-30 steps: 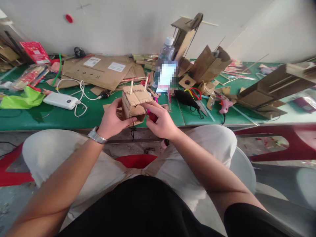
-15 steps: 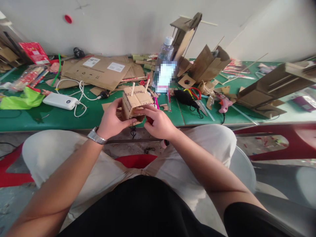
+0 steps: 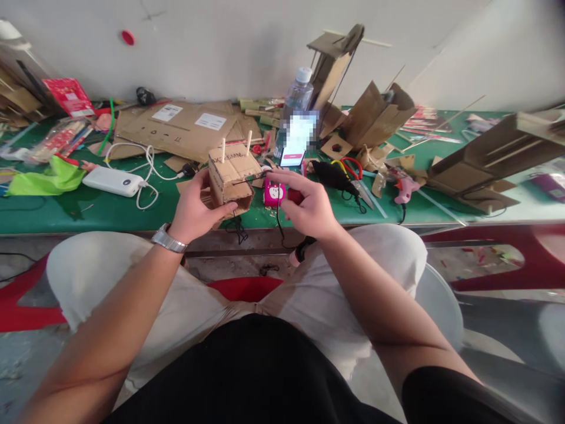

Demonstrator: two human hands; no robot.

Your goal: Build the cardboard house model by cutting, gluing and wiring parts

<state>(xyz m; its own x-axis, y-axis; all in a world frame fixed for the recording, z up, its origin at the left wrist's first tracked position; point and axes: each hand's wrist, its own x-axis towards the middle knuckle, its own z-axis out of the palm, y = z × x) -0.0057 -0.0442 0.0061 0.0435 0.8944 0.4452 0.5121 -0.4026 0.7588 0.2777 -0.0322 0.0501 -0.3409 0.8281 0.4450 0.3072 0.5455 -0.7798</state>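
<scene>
Lettering and signs, located from the small cardboard box (image 3: pixel 238 166), left and right being the seated person's. On its top face runs a row of black printed characters (image 3: pixel 241 155); I can make out an X and, further along, MN. Behind it to the left, the flat cardboard sheet (image 3: pixel 141 125) bears a recycling-type triangle (image 3: pixel 153 132), a pair of upright arrows (image 3: pixel 177 140) and two white labels (image 3: pixel 210 121) in print too small to read. Farther left, the red packet's (image 3: pixel 70 97) lettering is illegible to me. Behind the box to the right, the phone (image 3: pixel 298 144), partly pixelated, displays a red bar with unreadable text.
</scene>
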